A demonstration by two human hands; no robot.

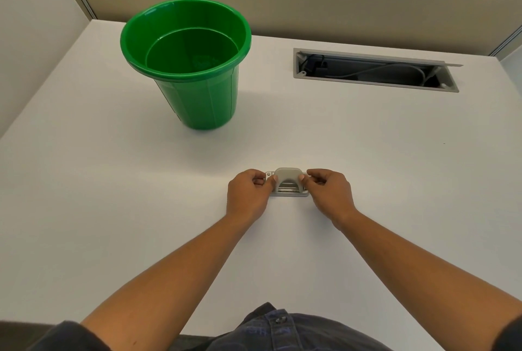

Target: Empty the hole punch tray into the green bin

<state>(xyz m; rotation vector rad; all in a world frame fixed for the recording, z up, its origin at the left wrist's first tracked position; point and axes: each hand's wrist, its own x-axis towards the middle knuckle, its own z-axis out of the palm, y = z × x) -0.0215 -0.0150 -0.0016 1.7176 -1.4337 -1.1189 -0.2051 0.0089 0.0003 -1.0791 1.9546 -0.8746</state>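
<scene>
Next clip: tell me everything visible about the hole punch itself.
The hole punch is small and grey, apparently plastic with metal parts showing under its arched lever. It sits flat on the white desk, near the person, with the lever's rounded top facing away. A flat base plate runs along its near edge. The left hand pinches its left end and the right hand its right end, each grip closed with thumb and fingers. Its tray cannot be made out. The green bin stands apart, further back and left.

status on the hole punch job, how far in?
Early. Done: nothing visibly emptied. In hand: left hand and right hand grip the ends of the hole punch, which sits on the desk. Left: remove tray, tip it into the upright green bin.
</scene>
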